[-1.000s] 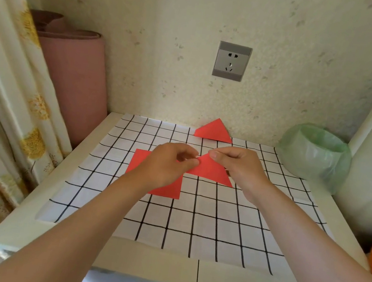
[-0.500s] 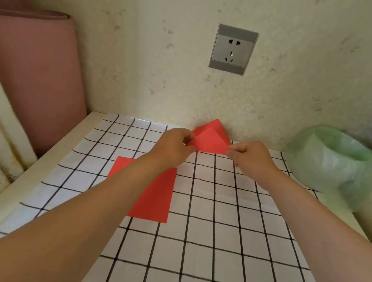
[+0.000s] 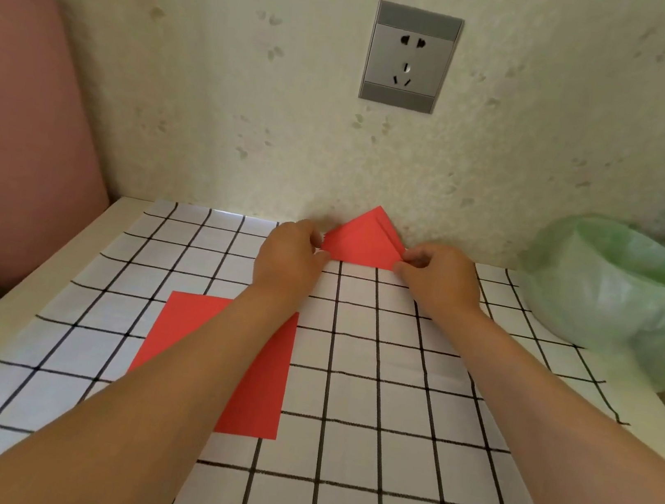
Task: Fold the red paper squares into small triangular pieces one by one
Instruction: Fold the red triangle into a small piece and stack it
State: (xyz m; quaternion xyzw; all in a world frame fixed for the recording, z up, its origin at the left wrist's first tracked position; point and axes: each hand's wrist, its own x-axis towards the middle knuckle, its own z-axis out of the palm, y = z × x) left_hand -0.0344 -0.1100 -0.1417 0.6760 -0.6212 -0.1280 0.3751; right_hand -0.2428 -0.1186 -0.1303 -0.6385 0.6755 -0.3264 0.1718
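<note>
Head view, single frame.

- Left grip: fingers curled, thumb and fingertips pinching the left corner of the red triangle.
- Right grip: fingers curled, thumb and forefinger pinching the triangle's lower right corner.
- Red triangle: at the far edge of the desk, right up against the wall, between my two grips. Point up, long edge down along the last row of the checked sheet. A second red edge shows just behind its upper right slope. I cannot tell whether that is a flap of the same piece or another folded piece behind it.
- Red paper square: flat and unfolded on the checked sheet, nearer to me and left of centre, well apart from the triangle. My left forearm crosses over it and hides part of its left half.
- Checked sheet: white with black grid lines, covering most of the desk top. A bare pale strip of desk shows along the left side.
- Wall socket: grey plate on the wall, above the triangle.
- Green bag: thin and translucent, lining a round container at the far right of the desk, near my right grip but not touching it.
- Pink roll: stands upright to the left, beside the desk.
</note>
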